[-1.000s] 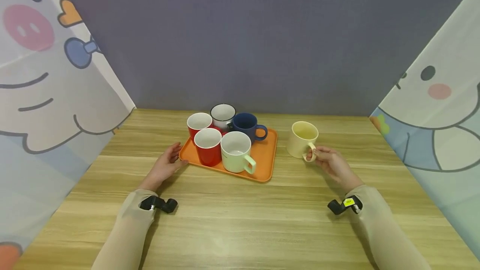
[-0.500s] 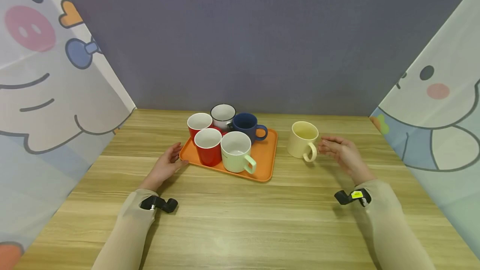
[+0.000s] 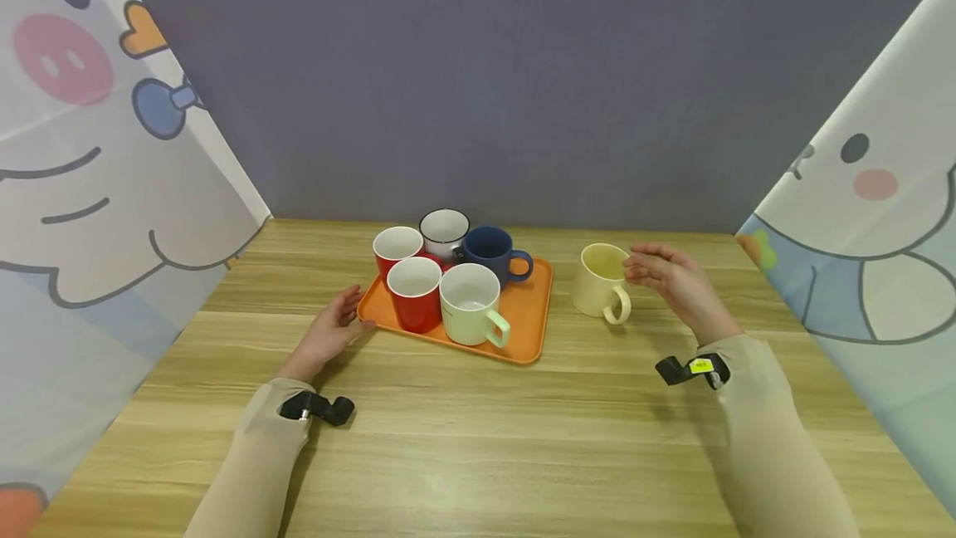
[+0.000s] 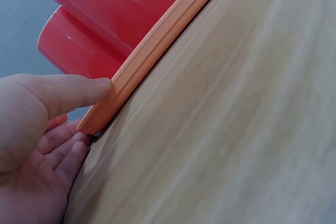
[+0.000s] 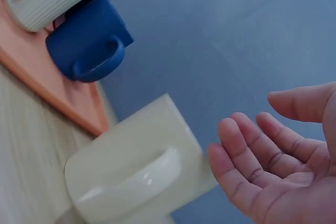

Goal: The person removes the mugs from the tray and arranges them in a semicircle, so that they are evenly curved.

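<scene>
An orange tray (image 3: 526, 330) carries several mugs, among them two red mugs (image 3: 415, 305), a pale green mug (image 3: 466, 318) and a navy mug (image 3: 489, 251). My left hand (image 3: 333, 329) lies at the tray's left corner, its thumb extended against the rim and the other fingers loose beside the corner. A pale yellow mug (image 3: 597, 289) stands upright on the table to the right of the tray, handle toward the front right. Close to that mug's right side, my right hand (image 3: 675, 285) is raised with loose fingers and an empty palm.
A white mug with a black rim (image 3: 444, 231) stands at the tray's back. The wooden table (image 3: 478, 438) ends at a grey wall panel (image 3: 478, 90). Printed cloths hang at the left (image 3: 112, 189) and right (image 3: 881, 214).
My right hand has let go of the yellow mug's handle, drawn back to the right, then risen toward the mug's rim. The yellow mug and my left hand have stayed put.
</scene>
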A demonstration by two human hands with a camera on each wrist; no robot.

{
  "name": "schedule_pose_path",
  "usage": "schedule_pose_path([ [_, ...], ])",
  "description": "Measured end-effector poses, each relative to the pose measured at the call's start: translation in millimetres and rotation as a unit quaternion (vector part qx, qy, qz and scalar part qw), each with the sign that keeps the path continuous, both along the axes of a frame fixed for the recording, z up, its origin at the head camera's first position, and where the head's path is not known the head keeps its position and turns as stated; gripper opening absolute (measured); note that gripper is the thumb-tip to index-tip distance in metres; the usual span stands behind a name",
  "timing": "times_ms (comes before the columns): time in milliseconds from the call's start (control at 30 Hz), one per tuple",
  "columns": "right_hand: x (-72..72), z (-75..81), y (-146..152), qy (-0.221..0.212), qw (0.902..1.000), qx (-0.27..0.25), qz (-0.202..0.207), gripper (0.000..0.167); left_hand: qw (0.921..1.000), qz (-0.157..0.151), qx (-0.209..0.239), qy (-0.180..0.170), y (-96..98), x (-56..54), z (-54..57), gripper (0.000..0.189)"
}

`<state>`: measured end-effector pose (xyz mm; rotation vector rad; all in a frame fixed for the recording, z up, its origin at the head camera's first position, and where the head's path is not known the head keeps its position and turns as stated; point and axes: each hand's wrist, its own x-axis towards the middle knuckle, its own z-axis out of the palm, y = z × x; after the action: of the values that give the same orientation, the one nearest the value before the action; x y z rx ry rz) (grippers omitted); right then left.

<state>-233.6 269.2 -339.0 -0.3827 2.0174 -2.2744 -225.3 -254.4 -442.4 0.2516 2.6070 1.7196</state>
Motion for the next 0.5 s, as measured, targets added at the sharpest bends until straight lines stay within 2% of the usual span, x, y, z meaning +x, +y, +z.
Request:
schedule_pose_path([
  [100, -1.3, 4.1, -5, 0.013, 0.9998, 0.016, -0.004, 0.01, 1.0, -0.001, -0.001, 0.002, 0.6, -0.9, -0.3, 0.075],
  [267, -5.1, 9.2, -17, 0.031, 0.9995, 0.001, 0.006, 0.015, 1.0, -0.001, -0.008, 0.004, 0.5, -1.2, 0.9, 0.075],
  [500, -10.0, 9.9, -39, 0.032, 0.9991, -0.01, 0.025, 0.02, 1.0, 0.0, -0.009, 0.005, 1.6, 0.4, 2.2, 0.075],
])
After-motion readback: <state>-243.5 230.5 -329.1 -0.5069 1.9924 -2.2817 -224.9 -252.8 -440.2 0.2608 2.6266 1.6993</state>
